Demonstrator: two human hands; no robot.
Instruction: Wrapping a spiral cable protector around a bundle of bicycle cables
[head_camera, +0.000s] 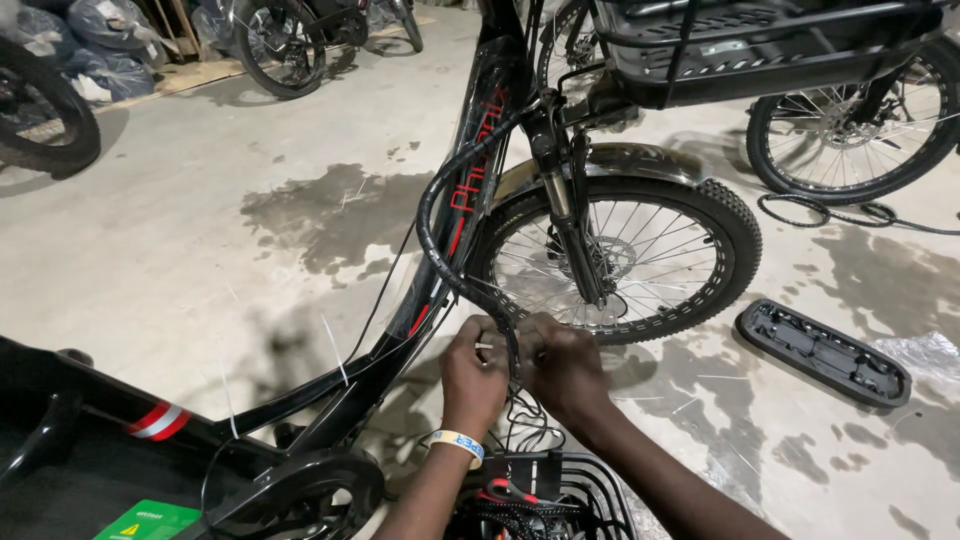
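left hand (472, 375) pinched on wrapped cable bundle (432, 235) | right hand (563, 365) clenched on same bundle, just beside | bundle arcs up-left from fingers toward handlebar stem, alongside bike frame (400, 335) | front wheel (625, 255) behind | both equally near

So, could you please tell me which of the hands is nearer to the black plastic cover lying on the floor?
Right. The right hand lies between the left hand and the black plastic cover, which is off to the right.
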